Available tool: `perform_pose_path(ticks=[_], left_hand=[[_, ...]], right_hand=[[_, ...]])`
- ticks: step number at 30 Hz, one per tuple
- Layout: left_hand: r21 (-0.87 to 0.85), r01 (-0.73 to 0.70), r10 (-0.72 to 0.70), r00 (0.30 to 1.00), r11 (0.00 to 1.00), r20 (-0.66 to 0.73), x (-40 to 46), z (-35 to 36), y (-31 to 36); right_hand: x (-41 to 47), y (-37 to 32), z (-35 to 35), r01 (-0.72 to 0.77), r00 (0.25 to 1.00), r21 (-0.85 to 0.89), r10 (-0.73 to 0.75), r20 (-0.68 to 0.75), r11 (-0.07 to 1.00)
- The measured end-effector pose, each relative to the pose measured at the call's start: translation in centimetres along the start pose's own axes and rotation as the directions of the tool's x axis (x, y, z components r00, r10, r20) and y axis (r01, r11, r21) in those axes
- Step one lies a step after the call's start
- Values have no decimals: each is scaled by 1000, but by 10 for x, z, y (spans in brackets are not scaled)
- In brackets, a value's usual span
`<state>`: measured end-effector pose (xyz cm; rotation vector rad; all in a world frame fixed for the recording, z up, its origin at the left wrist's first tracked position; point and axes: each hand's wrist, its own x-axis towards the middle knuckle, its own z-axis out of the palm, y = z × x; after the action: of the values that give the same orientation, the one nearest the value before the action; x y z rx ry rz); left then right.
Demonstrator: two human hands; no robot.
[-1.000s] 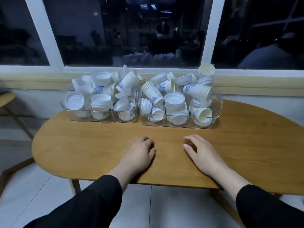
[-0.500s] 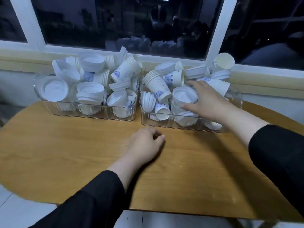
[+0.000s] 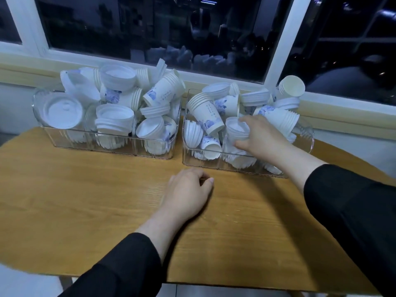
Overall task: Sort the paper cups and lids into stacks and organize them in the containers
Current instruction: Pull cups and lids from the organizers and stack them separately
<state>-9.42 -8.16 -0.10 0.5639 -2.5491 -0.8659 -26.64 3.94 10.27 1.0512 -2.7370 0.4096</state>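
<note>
Fingers: left hand [image 3: 188, 192] lies on the table [image 3: 85, 200], fingers curled loosely under, holding nothing; right hand [image 3: 260, 136] reaches into the right container [image 3: 235, 168], fingers and thumb wrapped round a short stack of lids [image 3: 234, 128] near its middle.
Left container [image 3: 107, 144]: clear, heaped above its rim with jumbled lids and paper cups; one big lid [image 3: 62, 110] leans at the far left end. Risk: untouched now, but the heap sits high, so any knock to the table could roll pieces over the rim.
Left hand, risk: it steadies neither container; if the right hand pulls hard, the light container may slide or tip toward the table edge.
Right container, contents: cups and lids mixed, nothing sorted yet; a nested stack of printed cups [image 3: 206, 112] lies tilted just left of the gripped lids.
Right hand, risk: the lids look wedged among neighbours; lifting them could drag that cup stack out or split the lid stack, since the grip covers only its upper part.
Far right: a cup stack [image 3: 290, 87] perches on top by the window sill [image 3: 342, 116]; shifting the pile under it could send it rolling off behind the container.
</note>
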Motion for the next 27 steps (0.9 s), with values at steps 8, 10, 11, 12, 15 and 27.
perform_pose_path(ticks=[8,10,11,12,15,27], left_hand=[[-150,60,-54,998,987,38,-1,-3,-2],[-278,90,-83,996,956,37,-4,-7,-1],[-365,101,-98,995,925,28,-8,-9,0],[-457,114,-119,993,882,18,-13,-12,0],[-603,140,-148,988,785,37,-32,-17,1],[-185,-87,127,968,979,217,-51,-23,12]], right_hand=[[-60,-1,-30,62,985,206,-27,-168,977],[-91,-3,-19,110,992,258,-88,-95,960],[-107,-4,-9,147,989,275,-135,-63,950],[-121,-4,4,182,983,287,-178,-40,941],[-152,-6,40,191,975,319,-216,43,928],[-167,-2,63,105,994,539,-109,-25,836]])
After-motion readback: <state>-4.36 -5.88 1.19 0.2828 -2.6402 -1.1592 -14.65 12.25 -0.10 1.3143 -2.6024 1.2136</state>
